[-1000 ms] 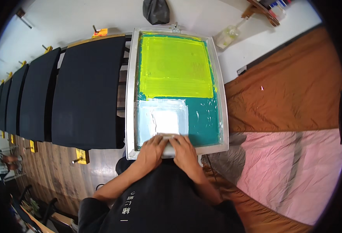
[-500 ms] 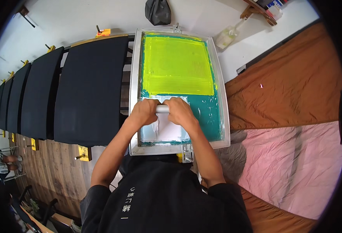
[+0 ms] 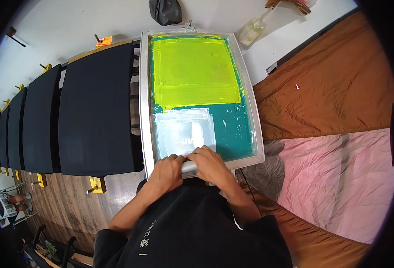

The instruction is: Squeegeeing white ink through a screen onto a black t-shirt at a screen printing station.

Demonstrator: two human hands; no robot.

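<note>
Both my hands are closed on the handle of a squeegee (image 3: 188, 167), a light grey bar at the near end of a screen-printing frame. My left hand (image 3: 167, 170) wraps its left part and my right hand (image 3: 210, 165) its right part. The blade is hidden under my hands. Inside the metal-rimmed printing frame (image 3: 146, 116) lies a green mesh (image 3: 232, 129). A bright yellow-green ink patch (image 3: 197, 69) covers its far part. At the near left, a whitish ink-smeared patch (image 3: 172, 123) shows a design with lettering.
Several black fabric-covered boards (image 3: 96, 111) stand in a row at the left, with yellow clamp blocks (image 3: 97, 185) at their ends. To the right hang or lie brown cloth (image 3: 326, 89) and pink cloth (image 3: 340, 178). A black bag (image 3: 165, 11) sits beyond the frame.
My hands have drawn the squeegee toward me, from the middle of the whitish patch to the frame's near edge. The patch's lettering now shows. The head view has shifted slightly.
</note>
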